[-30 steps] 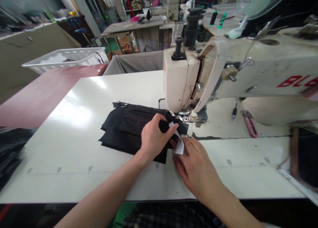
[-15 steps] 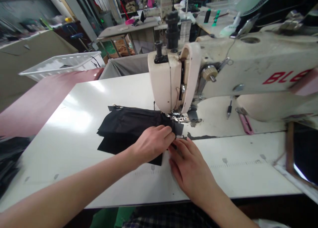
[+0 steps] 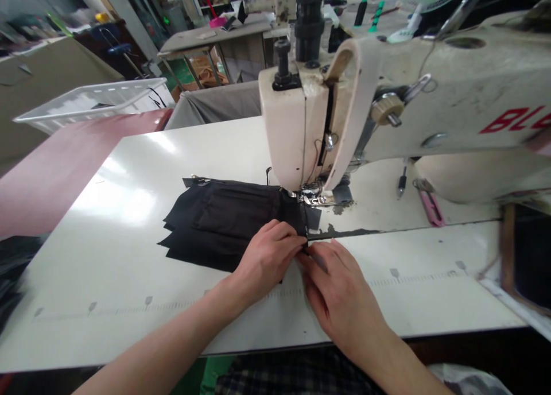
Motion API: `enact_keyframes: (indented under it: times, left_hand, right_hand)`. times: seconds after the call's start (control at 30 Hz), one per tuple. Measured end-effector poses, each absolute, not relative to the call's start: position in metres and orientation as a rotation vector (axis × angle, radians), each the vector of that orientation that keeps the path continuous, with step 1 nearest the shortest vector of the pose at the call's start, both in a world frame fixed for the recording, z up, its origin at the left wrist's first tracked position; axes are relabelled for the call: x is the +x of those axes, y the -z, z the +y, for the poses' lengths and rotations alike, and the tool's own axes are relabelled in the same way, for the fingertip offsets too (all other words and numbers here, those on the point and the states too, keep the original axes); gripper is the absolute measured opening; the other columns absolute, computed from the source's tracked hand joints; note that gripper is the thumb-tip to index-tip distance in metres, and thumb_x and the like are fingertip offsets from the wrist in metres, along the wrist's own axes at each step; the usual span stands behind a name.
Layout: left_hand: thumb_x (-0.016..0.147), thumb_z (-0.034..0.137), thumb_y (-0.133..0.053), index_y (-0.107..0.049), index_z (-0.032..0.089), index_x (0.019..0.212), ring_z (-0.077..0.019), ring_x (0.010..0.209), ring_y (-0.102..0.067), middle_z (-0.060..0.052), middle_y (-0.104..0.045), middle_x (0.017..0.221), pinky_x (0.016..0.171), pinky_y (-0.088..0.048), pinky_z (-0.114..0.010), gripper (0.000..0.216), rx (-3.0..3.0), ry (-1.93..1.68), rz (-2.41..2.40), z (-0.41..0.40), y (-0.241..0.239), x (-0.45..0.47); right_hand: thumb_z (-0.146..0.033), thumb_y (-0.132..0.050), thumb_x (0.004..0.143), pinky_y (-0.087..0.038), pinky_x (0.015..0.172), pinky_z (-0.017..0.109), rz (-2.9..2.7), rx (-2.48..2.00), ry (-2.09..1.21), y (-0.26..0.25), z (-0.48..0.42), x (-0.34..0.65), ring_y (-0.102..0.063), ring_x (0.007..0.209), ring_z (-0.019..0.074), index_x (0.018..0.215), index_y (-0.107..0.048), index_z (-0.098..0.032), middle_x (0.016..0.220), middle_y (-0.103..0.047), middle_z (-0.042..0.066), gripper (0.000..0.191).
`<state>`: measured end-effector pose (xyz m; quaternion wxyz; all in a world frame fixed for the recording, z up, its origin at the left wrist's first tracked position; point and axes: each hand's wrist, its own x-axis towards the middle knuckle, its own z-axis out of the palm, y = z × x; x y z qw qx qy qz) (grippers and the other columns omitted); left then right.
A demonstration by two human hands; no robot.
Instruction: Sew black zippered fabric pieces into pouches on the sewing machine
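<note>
1. The person's left hand pinches the near right edge of the black fabric between thumb and fingers.
2. The right hand meets it there, fingers bent at the same edge; whether they grip the cloth is hidden.
3. The fabric lies in layers on the white sewing table, uneven corners pointing left, its far right part beside the presser foot of the sewing machine.
4. Right of the foot, a pen and a pink-handled tool lie near each other.
5. Beyond the table's far left side, a white basket stands by a pink surface.
</note>
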<state>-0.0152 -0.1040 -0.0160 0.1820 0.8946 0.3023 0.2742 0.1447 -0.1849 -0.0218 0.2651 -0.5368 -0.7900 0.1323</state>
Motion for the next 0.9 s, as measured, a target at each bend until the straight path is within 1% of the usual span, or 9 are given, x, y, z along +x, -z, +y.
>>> enact_keyframes:
  times: [0.2,0.3,0.4,0.57,0.67,0.73,0.8,0.87,0.9]
  left_hand:
    - [0.092,0.016,-0.052,-0.068,0.012,0.096,-0.016,0.078,-0.054,-0.007,-0.064,0.086,0.07,-0.05,-0.03,0.017,2.491,-0.73,0.827,-0.108,0.015,-0.019]
    - [0.092,0.017,-0.051,-0.067,0.012,0.097,-0.0164,0.077,-0.052,-0.007,-0.062,0.085,0.067,-0.051,-0.029,0.018,2.56,-0.705,0.82,-0.109,0.011,-0.019]
    - [0.095,0.019,-0.046,-0.067,0.012,0.095,-0.0156,0.074,-0.052,-0.007,-0.061,0.082,0.065,-0.051,-0.028,0.023,2.667,-0.658,0.853,-0.112,0.009,-0.017]
    - [0.094,0.012,-0.043,-0.066,0.007,0.092,-0.0188,0.074,-0.056,-0.009,-0.064,0.081,0.068,-0.053,-0.032,0.024,2.95,-0.633,0.828,-0.116,0.015,-0.016]
    - [0.093,0.009,-0.044,-0.065,0.009,0.094,-0.0166,0.075,-0.059,-0.008,-0.065,0.084,0.069,-0.053,-0.028,0.021,2.716,-0.753,0.887,-0.114,0.019,-0.019]
    - [0.093,0.011,-0.045,-0.065,0.013,0.093,-0.0156,0.083,-0.061,-0.008,-0.065,0.091,0.075,-0.053,-0.028,0.02,2.521,-0.768,0.938,-0.114,0.019,-0.02]
    - [0.092,0.014,-0.048,-0.064,0.016,0.094,-0.0195,0.101,-0.059,-0.009,-0.065,0.107,0.089,-0.05,-0.035,0.016,2.492,-0.682,0.97,-0.115,0.014,-0.02]
    - [0.092,0.021,-0.05,-0.06,0.015,0.107,-0.0251,0.115,-0.054,-0.011,-0.061,0.121,0.099,-0.045,-0.044,0.019,2.553,-0.552,0.988,-0.116,0.006,-0.017]
    - [0.092,0.024,-0.05,-0.055,0.014,0.118,-0.0264,0.117,-0.053,-0.013,-0.059,0.124,0.1,-0.044,-0.045,0.028,2.567,-0.479,0.995,-0.115,0.001,-0.016]
  right_hand:
    - [-0.007,-0.047,0.083,-0.042,0.098,0.054,-2.055,-1.469,-0.417,0.016,-0.19,0.15,-0.049,0.104,0.0273,0.107,-0.064,-0.011,0.108,-0.053,0.013,0.03]
    - [-0.005,-0.045,0.083,-0.046,0.092,0.05,-2.005,-1.498,-0.398,0.016,-0.193,0.154,-0.048,0.103,0.0265,0.107,-0.064,-0.013,0.105,-0.052,0.012,0.031]
    - [-0.005,-0.046,0.082,-0.047,0.091,0.047,-1.999,-1.501,-0.401,0.018,-0.196,0.157,-0.048,0.104,0.026,0.107,-0.064,-0.013,0.106,-0.052,0.012,0.032]
    - [-0.011,-0.047,0.086,-0.049,0.09,0.043,-1.943,-1.565,-0.353,0.018,-0.197,0.167,-0.051,0.106,0.0245,0.111,-0.062,-0.016,0.113,-0.053,0.012,0.03]
    - [-0.018,-0.048,0.089,-0.05,0.086,0.044,-1.943,-1.623,-0.255,0.015,-0.192,0.174,-0.053,0.103,0.0257,0.113,-0.062,-0.017,0.111,-0.057,0.012,0.028]
    - [-0.02,-0.047,0.089,-0.048,0.09,0.049,-2.01,-1.687,-0.147,0.013,-0.186,0.176,-0.051,0.106,0.0288,0.114,-0.062,-0.015,0.114,-0.058,0.013,0.03]
    - [-0.021,-0.046,0.089,-0.043,0.097,0.052,-2.091,-1.731,-0.068,0.014,-0.179,0.175,-0.048,0.113,0.0316,0.119,-0.06,-0.011,0.119,-0.057,0.015,0.034]
    - [-0.022,-0.046,0.09,-0.038,0.104,0.054,-2.13,-1.732,-0.051,0.016,-0.174,0.171,-0.045,0.119,0.0327,0.124,-0.057,-0.007,0.122,-0.056,0.018,0.038]
    - [-0.024,-0.046,0.09,-0.036,0.105,0.054,-2.133,-1.725,-0.056,0.017,-0.171,0.169,-0.044,0.12,0.0328,0.125,-0.056,-0.006,0.123,-0.055,0.018,0.04]
